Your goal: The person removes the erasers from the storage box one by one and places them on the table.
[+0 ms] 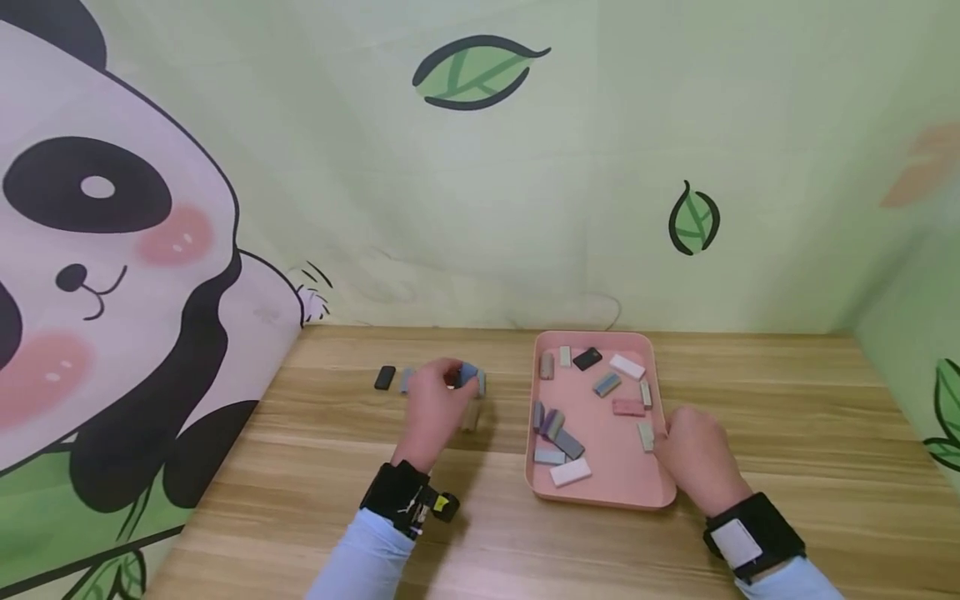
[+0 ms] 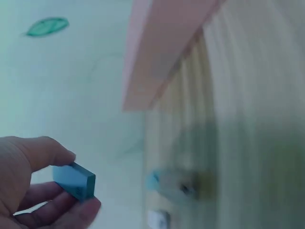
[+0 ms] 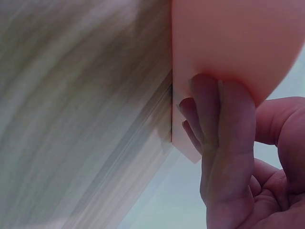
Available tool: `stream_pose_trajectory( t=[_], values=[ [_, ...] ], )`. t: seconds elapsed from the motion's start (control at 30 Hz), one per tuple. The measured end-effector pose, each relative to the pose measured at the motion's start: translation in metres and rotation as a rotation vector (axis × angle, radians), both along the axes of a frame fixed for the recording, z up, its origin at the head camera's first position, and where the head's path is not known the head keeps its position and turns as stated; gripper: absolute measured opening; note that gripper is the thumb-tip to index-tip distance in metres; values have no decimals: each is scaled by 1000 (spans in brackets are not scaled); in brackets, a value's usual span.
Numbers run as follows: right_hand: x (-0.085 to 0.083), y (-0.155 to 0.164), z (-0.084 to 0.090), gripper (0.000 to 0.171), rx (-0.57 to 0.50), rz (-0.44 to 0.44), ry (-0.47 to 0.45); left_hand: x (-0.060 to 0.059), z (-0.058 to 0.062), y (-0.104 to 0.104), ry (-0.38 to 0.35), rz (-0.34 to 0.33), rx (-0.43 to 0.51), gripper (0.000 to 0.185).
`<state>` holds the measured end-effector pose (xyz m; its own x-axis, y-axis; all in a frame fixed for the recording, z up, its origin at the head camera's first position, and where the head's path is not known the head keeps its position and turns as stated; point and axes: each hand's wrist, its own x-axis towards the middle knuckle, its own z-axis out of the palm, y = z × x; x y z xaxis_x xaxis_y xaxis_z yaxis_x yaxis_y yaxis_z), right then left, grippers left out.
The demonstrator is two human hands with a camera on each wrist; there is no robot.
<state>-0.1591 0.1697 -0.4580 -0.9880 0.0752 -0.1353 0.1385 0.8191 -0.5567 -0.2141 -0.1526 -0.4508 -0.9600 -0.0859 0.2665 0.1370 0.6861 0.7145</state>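
My left hand pinches a small flat blue block between thumb and fingers, held up over the table left of the tray. Near that hand on the table are a black block, a light blue block and a tan block, the blue ones partly covered by the hand. My right hand grips the right side of the pink tray. In the right wrist view its fingers lie along the tray's outer wall, with the thumb at the rim.
Inside the tray lie several small blocks, among them a white block, a pink block and a black block. A printed backdrop rises at the back edge of the wooden table.
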Motion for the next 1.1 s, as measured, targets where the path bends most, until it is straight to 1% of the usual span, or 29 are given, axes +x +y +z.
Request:
stream_pose_trajectory(
  t=[0.1, 0.27, 0.4, 0.5, 0.77, 0.9, 0.93, 1.0, 1.03, 1.1],
  values=[
    [0, 1, 1, 20, 13, 2, 3, 0, -11, -11, -70, 55, -27, 28],
    [0, 1, 2, 20, 14, -2, -7, 0, -26, -21, -126, 119, -147, 22],
    [1, 1, 1, 20, 10, -5, -14, -2, -33, -25, -147, 152, -201, 16],
    [1, 1, -1, 20, 10, -3, -15, -3, -35, -26, -160, 168, -220, 20],
    [0, 0, -2, 20, 13, -9, -12, -3, -33, -26, -200, 180, -234, 24],
    [-1, 0, -3, 20, 16, -9, -13, 0, -26, -22, -202, 183, -271, 23],
    [-1, 0, -3, 20, 17, -7, -13, 1, -24, -21, -194, 181, -289, 22],
    [-1, 0, -3, 21, 15, -7, -12, 4, -18, -16, -153, 174, -338, 22],
    [-1, 0, -3, 20, 15, -7, -11, 6, -14, -13, -126, 169, -362, 24],
    [-1, 0, -3, 20, 12, -8, -10, 10, -7, -5, -65, 159, -399, 34]
  ],
)
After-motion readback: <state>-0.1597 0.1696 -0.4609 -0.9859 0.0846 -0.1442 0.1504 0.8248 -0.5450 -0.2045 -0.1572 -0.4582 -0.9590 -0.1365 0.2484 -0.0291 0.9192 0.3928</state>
